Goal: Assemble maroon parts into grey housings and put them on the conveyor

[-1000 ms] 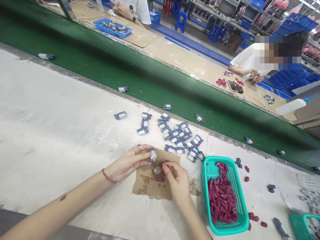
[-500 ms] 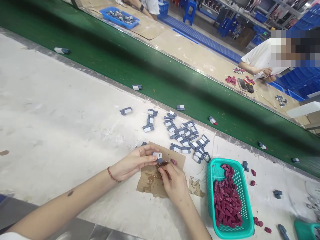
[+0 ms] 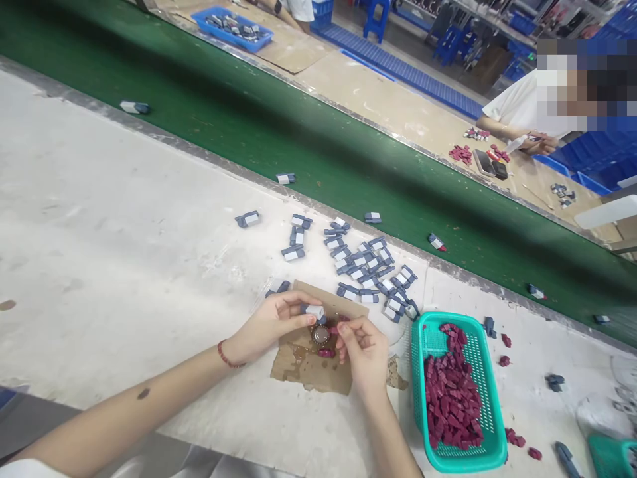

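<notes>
My left hand (image 3: 271, 325) is closed on a small blue-and-grey plastic part (image 3: 313, 311), held between thumb and fingers above a piece of cardboard (image 3: 298, 372). Opposite it, my right hand (image 3: 365, 348) pinches a tiny maroon piece (image 3: 334, 330), mostly covered by the fingertips. Between the hands, a small round dish (image 3: 320, 334) with a beaded-looking rim sits on the wet-stained cardboard. Another maroon piece (image 3: 326, 353) lies just below the dish.
Several blue-and-grey parts (image 3: 359, 259) lie beyond my hands. A teal basket (image 3: 417, 398) of maroon pieces (image 3: 450, 401) stands at right. Behind runs a green conveyor belt (image 3: 209, 139) carrying spaced parts. Across it, a co-worker's hands (image 3: 540, 143) hold something beside a blue tray (image 3: 550, 162).
My right hand dipped over the round dish, then drew back to the right with the maroon piece. My left hand keeps its part, turned slightly. Parts on the belt shifted right; the view also moved.
</notes>
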A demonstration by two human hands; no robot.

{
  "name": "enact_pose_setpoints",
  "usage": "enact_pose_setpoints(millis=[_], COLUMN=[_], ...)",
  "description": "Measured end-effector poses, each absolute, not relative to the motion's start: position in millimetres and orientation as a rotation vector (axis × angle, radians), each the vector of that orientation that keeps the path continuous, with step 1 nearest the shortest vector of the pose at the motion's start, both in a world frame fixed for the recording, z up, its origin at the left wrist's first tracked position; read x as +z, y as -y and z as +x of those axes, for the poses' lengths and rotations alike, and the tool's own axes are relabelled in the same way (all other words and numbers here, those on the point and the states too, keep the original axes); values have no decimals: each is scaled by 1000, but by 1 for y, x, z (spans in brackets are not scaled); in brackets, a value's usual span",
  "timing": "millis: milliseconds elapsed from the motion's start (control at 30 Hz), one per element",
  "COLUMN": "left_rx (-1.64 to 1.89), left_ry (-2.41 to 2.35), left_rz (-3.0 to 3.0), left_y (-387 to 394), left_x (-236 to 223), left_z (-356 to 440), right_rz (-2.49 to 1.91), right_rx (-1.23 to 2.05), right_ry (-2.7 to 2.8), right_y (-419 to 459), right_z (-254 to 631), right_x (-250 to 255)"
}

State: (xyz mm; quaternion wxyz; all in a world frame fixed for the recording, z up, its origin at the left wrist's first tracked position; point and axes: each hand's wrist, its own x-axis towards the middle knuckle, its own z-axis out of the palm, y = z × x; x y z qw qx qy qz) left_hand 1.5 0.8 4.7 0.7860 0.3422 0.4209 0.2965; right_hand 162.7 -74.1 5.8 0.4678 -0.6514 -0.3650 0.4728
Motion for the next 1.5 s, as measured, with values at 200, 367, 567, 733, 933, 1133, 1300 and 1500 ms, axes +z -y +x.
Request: enact_pose_setpoints(millis=[200, 367, 567, 733, 933, 1133, 1300, 1500], left_rx=[728, 738, 721, 718, 759, 708, 726, 735], left_ry=[-951, -901, -885, -868, -884, -888, -888, -1120], left_rz=[843, 874, 920, 1000, 1157, 1358, 1479, 1891], left_y=[8, 12, 13, 15, 16, 9, -43, -158], left_x=[1, 0, 1, 2, 1, 20, 41, 26], left_z=[6, 6, 6, 5, 5, 8, 32, 85], right_rz=[-1402, -1380, -1391, -1411, -1419, -1404, -1415, -1407], right_rx=[1217, 1212, 1223, 1242, 1238, 1197, 1026, 1056], right_ry=[602, 619, 650, 678, 686, 684, 621, 691], right_y=[70, 70, 69, 71, 74, 76, 80, 88], right_z=[159, 153, 150, 149, 146, 148, 160, 165], right_x=[12, 15, 17, 14, 12, 11, 13, 8])
